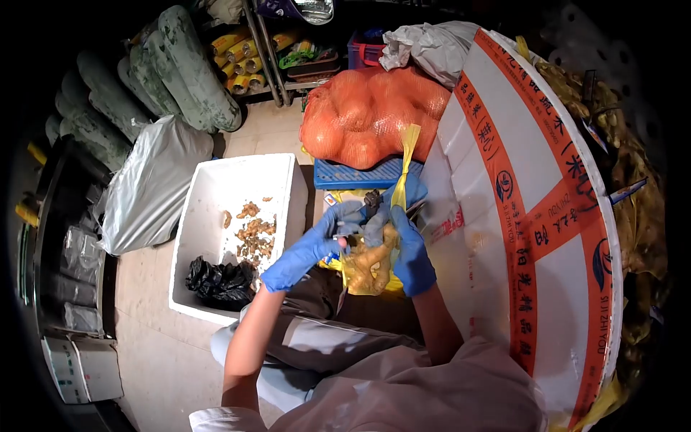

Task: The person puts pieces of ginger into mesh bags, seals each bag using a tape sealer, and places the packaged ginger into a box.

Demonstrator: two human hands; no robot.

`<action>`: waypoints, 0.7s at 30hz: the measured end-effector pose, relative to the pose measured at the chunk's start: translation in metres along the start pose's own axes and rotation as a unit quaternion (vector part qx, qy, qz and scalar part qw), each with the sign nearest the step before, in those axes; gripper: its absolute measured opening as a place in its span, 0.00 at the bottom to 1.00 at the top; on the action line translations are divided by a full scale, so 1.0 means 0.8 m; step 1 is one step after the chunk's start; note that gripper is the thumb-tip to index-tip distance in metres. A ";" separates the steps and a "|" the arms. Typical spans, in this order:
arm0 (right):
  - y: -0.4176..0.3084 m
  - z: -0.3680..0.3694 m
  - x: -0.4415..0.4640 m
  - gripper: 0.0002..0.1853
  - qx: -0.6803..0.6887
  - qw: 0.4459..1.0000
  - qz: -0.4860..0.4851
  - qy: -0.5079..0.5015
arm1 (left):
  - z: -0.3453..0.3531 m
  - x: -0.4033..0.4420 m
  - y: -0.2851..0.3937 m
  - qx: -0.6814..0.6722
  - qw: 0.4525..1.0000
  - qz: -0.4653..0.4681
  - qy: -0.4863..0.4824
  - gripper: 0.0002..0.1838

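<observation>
In front of my lap hangs a yellow-tinted plastic bag of ginger (370,268), with its long twisted yellow top (408,147) sticking up above my right hand. My right hand (410,252), in a blue glove, is closed around the bag's right side near its neck. My left hand (309,248), also gloved, bends its fingers at the bag's upper left; a bare fingertip shows through the glove. A small dark lumpy piece (372,203) sits between the fingertips of both hands; its kind is unclear. The fingers partly hide the bag's neck.
A white foam box (188,237) on the left holds ginger pieces (257,234) and a black plastic bag (219,283). Ahead, a red mesh sack (371,115) rests on a blue crate (360,174). A tall white foam box (489,216) with orange tape stands close on the right.
</observation>
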State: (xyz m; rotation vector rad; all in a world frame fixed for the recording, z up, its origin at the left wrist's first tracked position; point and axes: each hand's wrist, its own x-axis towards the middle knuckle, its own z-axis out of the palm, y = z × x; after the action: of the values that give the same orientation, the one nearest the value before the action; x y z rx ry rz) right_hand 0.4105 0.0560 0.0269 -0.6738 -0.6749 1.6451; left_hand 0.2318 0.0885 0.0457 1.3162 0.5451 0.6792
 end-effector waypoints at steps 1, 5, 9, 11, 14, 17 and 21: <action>-0.004 -0.001 0.005 0.18 -0.044 0.998 -0.055 0.005 | 0.005 0.000 -0.014 0.008 1.000 -0.020 -0.005 0.40; -0.017 0.003 0.023 0.19 -0.168 0.975 -0.125 0.080 | 0.027 0.002 -0.019 -0.075 0.984 -0.117 0.111 0.29; 0.007 -0.065 0.044 0.17 -0.382 0.885 -0.226 0.142 | 0.025 0.002 -0.008 -0.100 0.986 -0.045 0.124 0.26; 0.003 -0.076 0.041 0.17 -0.351 0.892 -0.238 0.158 | 0.029 0.002 0.007 -0.081 0.986 0.002 0.143 0.27; 0.017 -0.098 0.020 0.21 -0.696 0.580 -0.358 0.226 | 0.034 0.003 0.046 -0.111 0.980 0.032 0.161 0.27; 0.004 -0.058 0.010 0.19 -0.275 0.865 -0.408 0.101 | 0.041 0.038 0.103 -0.074 0.982 0.126 0.123 0.26; -0.007 -0.032 -0.001 0.18 -0.532 0.679 -0.479 0.165 | 0.100 0.100 0.226 -0.010 0.983 0.170 0.061 0.23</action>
State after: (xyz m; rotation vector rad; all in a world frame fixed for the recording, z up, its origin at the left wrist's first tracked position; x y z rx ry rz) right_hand 0.4330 0.0579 0.0140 -1.1066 -1.4053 -0.0031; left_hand 0.3183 0.1120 0.2387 1.3677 0.4128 1.0509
